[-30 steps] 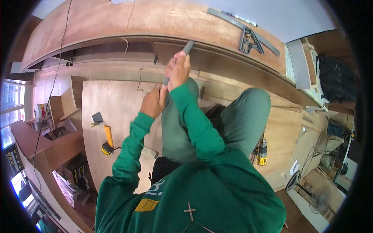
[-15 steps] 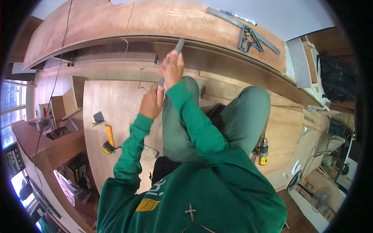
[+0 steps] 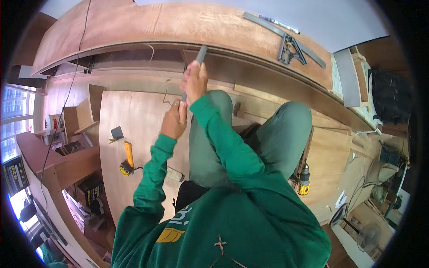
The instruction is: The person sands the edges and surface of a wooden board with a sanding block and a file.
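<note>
A slim grey bar slants up from my hands, its far tip at the front edge of a long wooden panel; I cannot make out what kind of tool it is. My right hand is wrapped round the bar's middle. Closer to me, my left hand is closed on its near end, thumb pointing forward. Whether the tip touches the panel's edge or only overlaps it in view, I cannot tell.
On the panel lie a combination square and a marker. A plywood sheet to my left carries a yellow-handled tool and a tape measure. A yellow drill stands right of my legs. A cable hangs at left.
Both hands and the bar have shifted slightly left along the panel's edge, grip unchanged. The whole view has also moved a little.
</note>
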